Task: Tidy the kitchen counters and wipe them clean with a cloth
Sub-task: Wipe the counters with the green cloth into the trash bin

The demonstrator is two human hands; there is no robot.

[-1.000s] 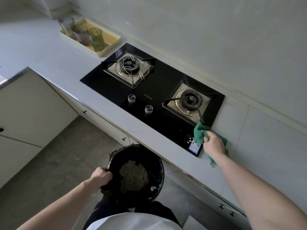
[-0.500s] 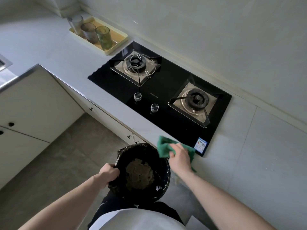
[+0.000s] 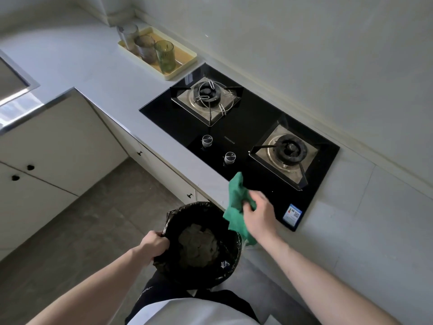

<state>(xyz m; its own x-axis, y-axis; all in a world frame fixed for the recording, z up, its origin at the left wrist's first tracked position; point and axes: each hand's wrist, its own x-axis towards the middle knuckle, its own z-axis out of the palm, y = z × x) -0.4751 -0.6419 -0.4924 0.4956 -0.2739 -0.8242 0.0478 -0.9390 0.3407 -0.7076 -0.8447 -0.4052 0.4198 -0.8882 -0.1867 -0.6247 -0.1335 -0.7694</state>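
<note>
Head view: my right hand (image 3: pixel 259 213) grips the green cloth (image 3: pixel 236 207) at the bench (image 3: pixel 210 177) near edge; my left hand (image 3: pixel 153 245) holds the bin (image 3: pixel 230 268) rim below (keep it tucked under the edge to catch crumbs).

three glasses (image 3: pixel 150 45), two burners (image 3: pixel 248 119), two knobs (image 3: pixel 219 149)

Bare forearms, white top (image 3: pixel 187 313), black trousers (image 3: pixel 152 292).

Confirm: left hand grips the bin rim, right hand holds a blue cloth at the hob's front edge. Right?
Not quite: the cloth is green, not blue. The head view shows the right hand holding it at the hob front edge, while the left hand grips the bin rim.
</note>
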